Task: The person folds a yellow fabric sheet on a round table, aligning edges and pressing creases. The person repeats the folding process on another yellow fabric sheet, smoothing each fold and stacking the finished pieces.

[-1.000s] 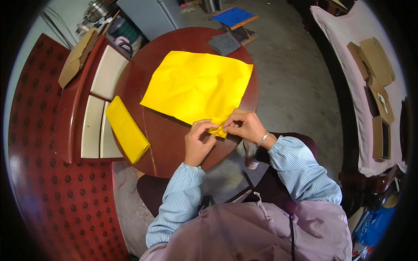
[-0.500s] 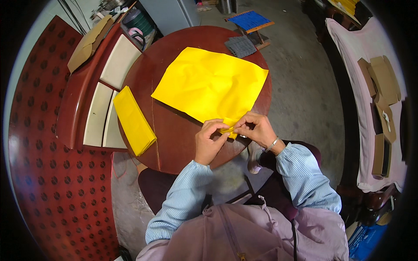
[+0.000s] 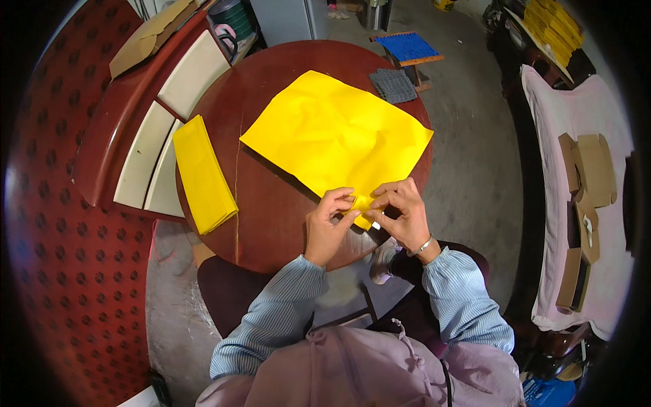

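At the red table [image 3: 274,230], left hand [image 3: 325,229] and right hand [image 3: 409,222] angled inward, fingers [image 3: 393,188] pinching yellow sheet [image 3: 339,129]

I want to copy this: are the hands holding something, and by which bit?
Yes. The left hand and the right hand both pinch the large yellow sheet at its corner closest to the person.

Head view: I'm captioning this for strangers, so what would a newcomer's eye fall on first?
Most likely the large bright yellow sheet spread on the round red-brown table, its near corner pinched by the left hand and right hand. Next, perhaps the folded yellow stack along the table's left edge, then the blue-topped stool beyond its far right side.
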Demonstrator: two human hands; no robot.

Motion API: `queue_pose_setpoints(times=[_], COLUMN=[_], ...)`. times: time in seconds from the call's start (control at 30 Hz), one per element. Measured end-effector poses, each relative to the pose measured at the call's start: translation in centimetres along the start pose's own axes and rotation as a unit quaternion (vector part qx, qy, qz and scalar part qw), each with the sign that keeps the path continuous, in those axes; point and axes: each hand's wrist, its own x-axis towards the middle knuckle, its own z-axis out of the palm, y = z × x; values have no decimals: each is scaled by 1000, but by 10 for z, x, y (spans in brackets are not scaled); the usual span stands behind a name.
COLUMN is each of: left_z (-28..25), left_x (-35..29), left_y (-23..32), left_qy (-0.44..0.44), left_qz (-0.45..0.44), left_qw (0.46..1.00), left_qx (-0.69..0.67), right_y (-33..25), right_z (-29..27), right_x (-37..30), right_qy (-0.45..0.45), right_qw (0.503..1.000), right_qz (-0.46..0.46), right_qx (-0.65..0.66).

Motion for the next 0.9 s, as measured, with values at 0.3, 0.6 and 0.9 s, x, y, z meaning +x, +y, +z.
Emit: queue_pose_setpoints(times=[0.3, 0.6, 0.9], left_z=[1, 0, -2], left_x=[-1, -2, -5], left_y=[-4, -3, -4], left_qy=[-1, -10, -30], left_qz=[-4, -5, -17], left_qw=[999, 997, 997], left_qx=[38, 77, 70], right_y=[6, 139, 228], right_z=[-3, -63, -28], right_x=[4, 164, 237], right_qy=[2, -19, -39], right_qw=[1000, 983, 899], right_qz=[10, 70, 19], right_qx=[27, -169, -436])
